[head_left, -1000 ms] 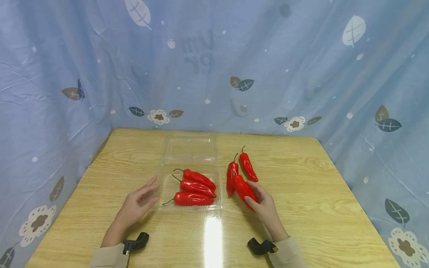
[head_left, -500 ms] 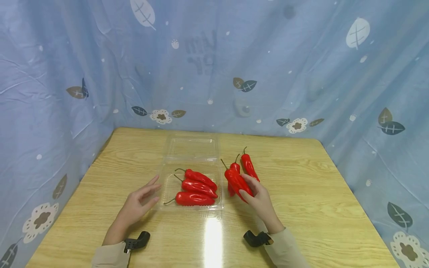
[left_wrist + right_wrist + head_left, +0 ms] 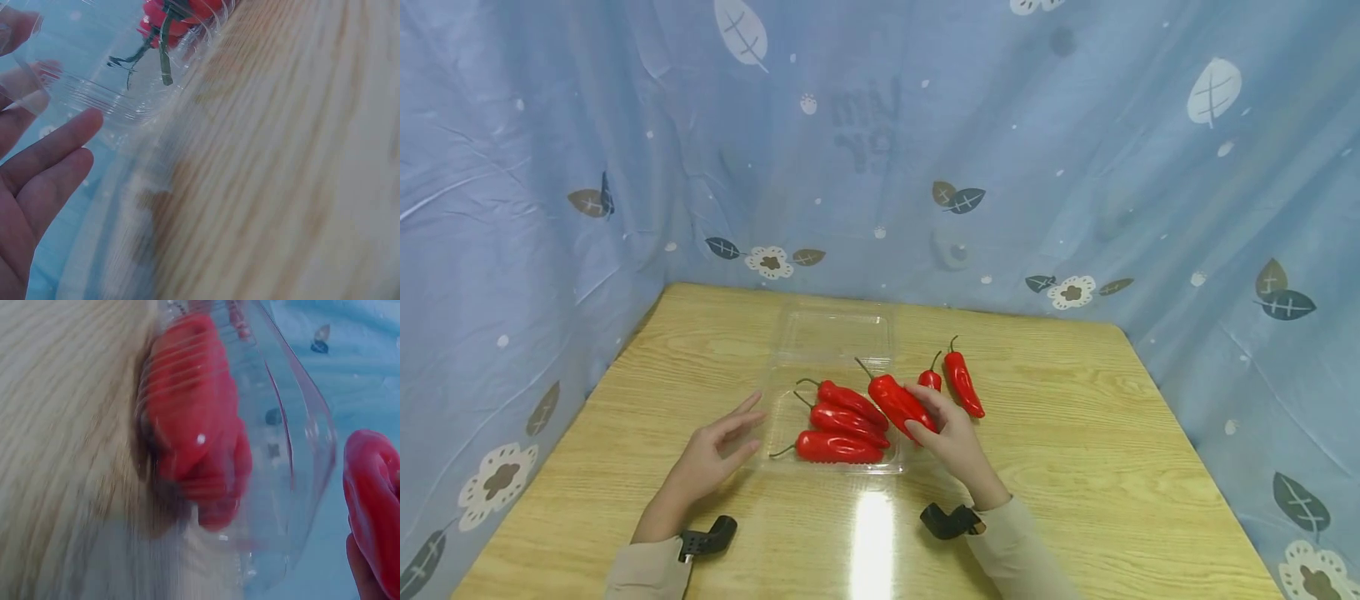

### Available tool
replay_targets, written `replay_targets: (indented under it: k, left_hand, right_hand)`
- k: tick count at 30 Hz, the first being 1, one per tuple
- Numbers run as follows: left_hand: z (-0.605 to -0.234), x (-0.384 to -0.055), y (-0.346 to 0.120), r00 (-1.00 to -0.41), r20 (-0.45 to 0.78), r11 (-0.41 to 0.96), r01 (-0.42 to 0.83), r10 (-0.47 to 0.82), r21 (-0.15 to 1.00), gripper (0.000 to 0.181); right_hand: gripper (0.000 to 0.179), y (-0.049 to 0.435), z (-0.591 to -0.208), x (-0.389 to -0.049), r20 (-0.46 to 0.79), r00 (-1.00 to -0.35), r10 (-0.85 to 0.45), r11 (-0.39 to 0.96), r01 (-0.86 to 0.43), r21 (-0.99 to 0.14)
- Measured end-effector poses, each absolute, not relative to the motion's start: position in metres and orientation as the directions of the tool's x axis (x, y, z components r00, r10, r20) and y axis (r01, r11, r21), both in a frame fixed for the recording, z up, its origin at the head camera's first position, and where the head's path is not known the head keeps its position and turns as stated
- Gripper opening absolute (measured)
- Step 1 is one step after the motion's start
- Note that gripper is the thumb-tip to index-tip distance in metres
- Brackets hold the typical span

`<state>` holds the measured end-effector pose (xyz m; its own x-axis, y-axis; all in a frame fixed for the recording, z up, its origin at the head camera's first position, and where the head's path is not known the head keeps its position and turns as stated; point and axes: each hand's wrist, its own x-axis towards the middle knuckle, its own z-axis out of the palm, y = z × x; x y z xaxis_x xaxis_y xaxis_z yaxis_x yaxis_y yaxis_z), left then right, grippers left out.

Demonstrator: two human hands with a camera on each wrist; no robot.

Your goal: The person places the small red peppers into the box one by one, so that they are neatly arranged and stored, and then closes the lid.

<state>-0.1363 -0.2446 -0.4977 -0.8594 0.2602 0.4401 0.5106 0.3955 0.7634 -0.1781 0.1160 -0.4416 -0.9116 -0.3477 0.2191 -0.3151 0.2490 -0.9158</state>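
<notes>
My right hand (image 3: 951, 437) grips a red chili pepper (image 3: 897, 402) between thumb and fingers, over the right side of a clear plastic clamshell box (image 3: 831, 335). The pepper's green stem points up and left; in the right wrist view its tip end (image 3: 369, 462) shows beside the box wall. Inside the box lie three red peppers (image 3: 838, 447) side by side, stems to the left. By the box's left wall my left hand (image 3: 715, 450) holds nothing, its fingers extended; the left wrist view has its fingertips (image 3: 87, 122) right at the clear wall.
Two more red peppers lie on the wooden table (image 3: 1075, 433) right of the box: one (image 3: 964, 385) in full view, the other (image 3: 929, 380) partly hidden behind my right hand. The box's lid stands folded back behind it. A blue patterned curtain (image 3: 880, 150) encloses the table.
My right hand has lifted the pepper and carried it left, from beside the loose peppers to over the box. The left hand stays by the box. The head view has shifted slightly.
</notes>
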Motion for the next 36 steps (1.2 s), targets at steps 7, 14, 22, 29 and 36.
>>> replay_targets:
  k: [7, 14, 22, 29, 36]
  left_hand:
    - [-0.497, -0.136, -0.243, -0.865, 0.436, 0.410, 0.502, 0.248, 0.762, 0.037]
    - [-0.479, -0.131, -0.236, -0.860, 0.449, 0.391, 0.511, 0.243, 0.766, 0.034]
    - [-0.466, -0.125, -0.232, -0.851, 0.462, 0.382, 0.525, 0.249, 0.761, 0.033]
    - [-0.476, -0.129, -0.235, -0.863, 0.444, 0.389, 0.505, 0.240, 0.771, 0.035]
    - [-0.495, -0.137, -0.243, -0.864, 0.441, 0.387, 0.503, 0.242, 0.773, 0.038]
  right_hand:
    - [0.048, 0.099, -0.443, -0.183, 0.194, -0.861, -0.469, 0.203, -0.319, -0.926]
    - [0.046, 0.085, -0.441, -0.187, 0.154, -0.813, -0.561, 0.279, -0.361, -0.890]
    - [0.044, 0.072, -0.439, -0.189, 0.098, -0.768, -0.633, 0.385, -0.423, -0.820]
    - [0.046, 0.065, -0.440, -0.189, 0.080, -0.735, -0.673, 0.424, -0.473, -0.773]
    - [0.046, 0.060, -0.439, -0.190, 0.020, -0.716, -0.698, 0.451, -0.461, -0.764]
